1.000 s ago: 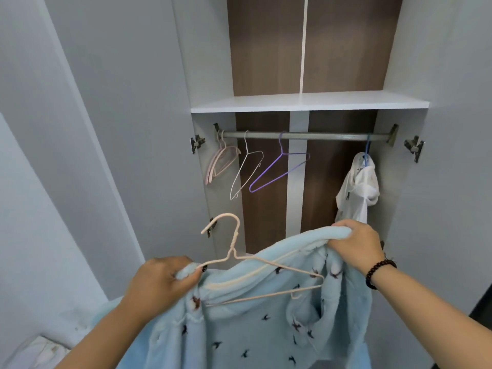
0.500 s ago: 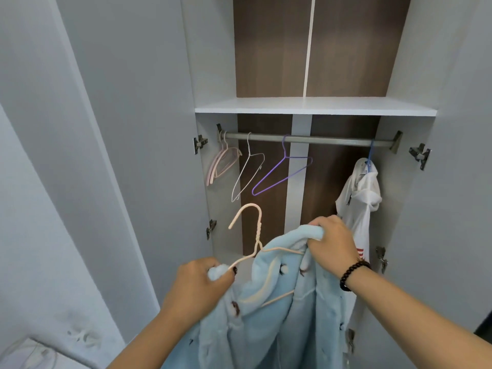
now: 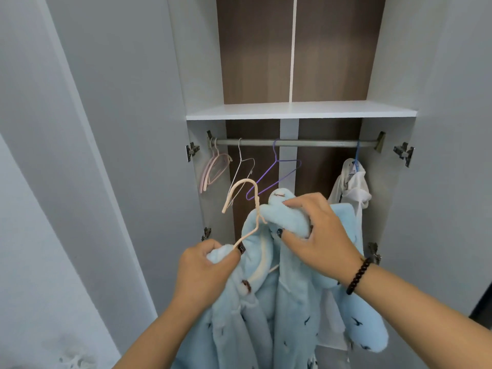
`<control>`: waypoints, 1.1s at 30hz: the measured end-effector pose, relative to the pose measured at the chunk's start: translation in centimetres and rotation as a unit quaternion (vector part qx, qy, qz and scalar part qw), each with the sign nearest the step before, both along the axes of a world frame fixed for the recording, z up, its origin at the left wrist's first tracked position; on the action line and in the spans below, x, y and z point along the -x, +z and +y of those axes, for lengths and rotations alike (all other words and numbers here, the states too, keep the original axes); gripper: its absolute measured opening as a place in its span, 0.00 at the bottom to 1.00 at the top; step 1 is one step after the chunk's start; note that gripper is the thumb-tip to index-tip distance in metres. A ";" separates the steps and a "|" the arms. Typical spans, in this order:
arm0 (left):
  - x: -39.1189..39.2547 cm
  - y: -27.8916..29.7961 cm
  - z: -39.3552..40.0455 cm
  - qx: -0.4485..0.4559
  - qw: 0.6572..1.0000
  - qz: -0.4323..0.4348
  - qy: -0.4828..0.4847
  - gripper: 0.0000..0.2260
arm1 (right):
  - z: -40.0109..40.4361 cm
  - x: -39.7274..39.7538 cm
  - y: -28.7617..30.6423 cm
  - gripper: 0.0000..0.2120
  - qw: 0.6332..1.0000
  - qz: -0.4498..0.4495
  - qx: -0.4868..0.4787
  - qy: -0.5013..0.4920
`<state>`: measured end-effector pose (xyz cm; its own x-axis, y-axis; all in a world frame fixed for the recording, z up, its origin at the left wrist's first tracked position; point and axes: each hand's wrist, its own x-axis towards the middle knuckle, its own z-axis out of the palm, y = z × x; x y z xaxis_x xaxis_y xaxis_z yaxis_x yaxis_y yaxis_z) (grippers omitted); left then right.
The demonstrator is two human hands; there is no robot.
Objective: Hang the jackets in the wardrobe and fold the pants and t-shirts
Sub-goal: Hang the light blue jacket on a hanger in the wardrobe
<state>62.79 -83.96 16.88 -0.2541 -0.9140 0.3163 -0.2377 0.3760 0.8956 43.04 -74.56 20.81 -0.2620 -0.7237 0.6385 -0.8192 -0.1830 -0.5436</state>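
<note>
one white garment [image 3: 351,187] already hangs on the rail [image 3: 306,142]; left hand [image 3: 205,272] and right hand [image 3: 316,235] both grip the blue jacket [image 3: 269,310], on its hanger [image 3: 250,206] but not yet hung

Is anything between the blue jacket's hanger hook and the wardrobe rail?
Nothing solid blocks it. The beige hanger carrying the blue jacket sits below the rail, level with the white hanger and purple hanger; the rail beyond them is bare.

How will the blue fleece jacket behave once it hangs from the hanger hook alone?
The jacket looks floppy: it sags in folds below both hands. Its thick pile suggests some weight, so the thin hanger may tilt. The fleece probably grips rather than slips.
</note>
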 end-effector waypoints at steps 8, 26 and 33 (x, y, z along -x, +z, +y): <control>-3.2 2.5 -1.3 0.034 0.999 0.004 -0.030 0.12 | 0.7 3.1 1.8 0.35 0.969 0.226 -0.094 -0.033; 4.3 2.3 -4.6 0.136 0.987 -0.083 0.003 0.13 | -2.4 0.9 -2.3 0.16 0.969 0.200 -0.107 -0.093; 12.7 1.2 -5.7 0.150 0.987 -0.046 -0.033 0.10 | -1.7 6.4 -2.1 0.10 0.964 0.156 -0.130 -0.171</control>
